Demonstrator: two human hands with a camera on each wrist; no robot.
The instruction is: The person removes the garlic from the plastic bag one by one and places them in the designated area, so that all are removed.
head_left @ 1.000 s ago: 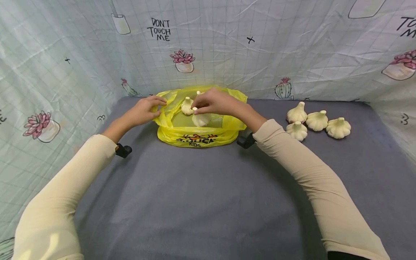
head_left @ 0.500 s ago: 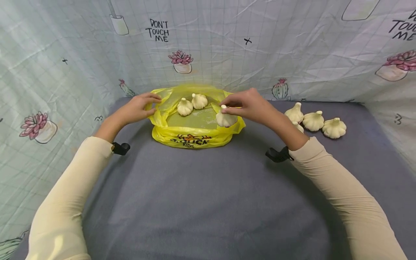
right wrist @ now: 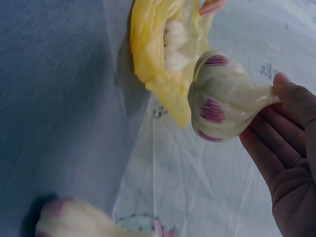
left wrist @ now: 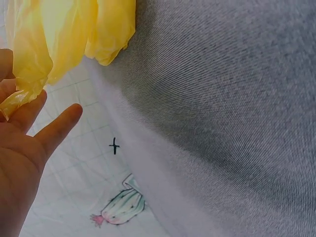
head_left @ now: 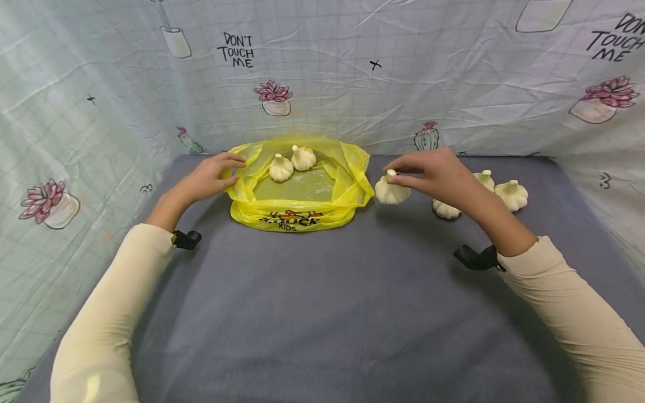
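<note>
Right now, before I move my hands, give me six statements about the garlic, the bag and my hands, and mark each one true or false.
1. Your right hand holds a garlic bulb by its stem. True.
2. Two other bulbs lie in the yellow bag. True.
3. The held bulb is inside the yellow bag too. False: it is outside, to the right of the bag.
4. Both hands hold garlic. False: your left hand holds the bag's left edge.
5. Purple streaks mark the held bulb. True.
6. The bag's front has no print. False: the letters KIDS show there.
</note>
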